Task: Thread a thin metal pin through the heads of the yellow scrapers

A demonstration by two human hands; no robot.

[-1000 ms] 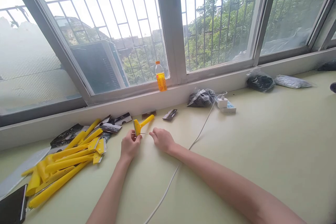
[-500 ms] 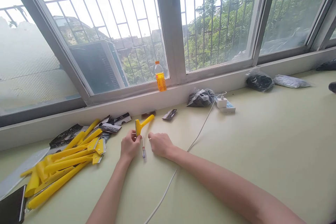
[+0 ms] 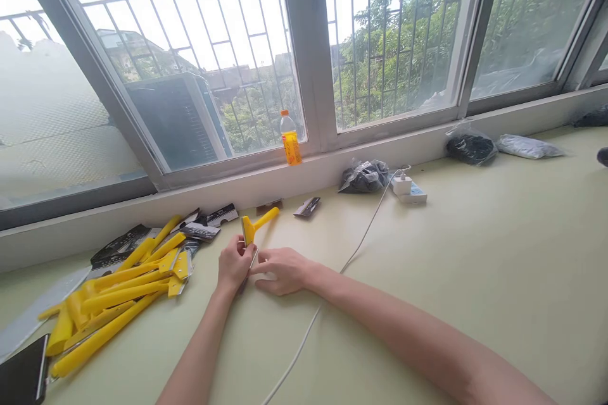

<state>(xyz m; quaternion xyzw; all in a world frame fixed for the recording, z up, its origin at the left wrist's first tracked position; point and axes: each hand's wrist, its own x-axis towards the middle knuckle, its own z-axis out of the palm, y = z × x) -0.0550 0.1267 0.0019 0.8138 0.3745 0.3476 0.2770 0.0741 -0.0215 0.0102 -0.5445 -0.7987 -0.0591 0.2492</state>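
Note:
Upright in my left hand (image 3: 235,264) is a yellow scraper (image 3: 247,229), its handle slanting away to the upper right. The fingers pinch it by its wide blade end. A small screwdriver (image 3: 253,259) lies slanted just beside that hand, its handle partly hidden and blurred against the wrist. My right hand (image 3: 284,271) hovers low over the table with thumb and fingers apart. Its fingertips reach the screwdriver's shaft, but they are not closed around it; whether they touch it I cannot tell.
Several yellow scrapers (image 3: 123,291) lie heaped at the left, near a black phone (image 3: 21,370). Behind are black cards (image 3: 308,207), a bagged dark bundle (image 3: 363,177) and a power strip (image 3: 413,193). A white cable (image 3: 304,342) crosses the table. An orange drink bottle (image 3: 291,142) stands on the sill.
My right hand has opened from a closed shape and moved left and down to the screwdriver. The screwdriver has swung from upright to slanted, its handle now nearer my left wrist.

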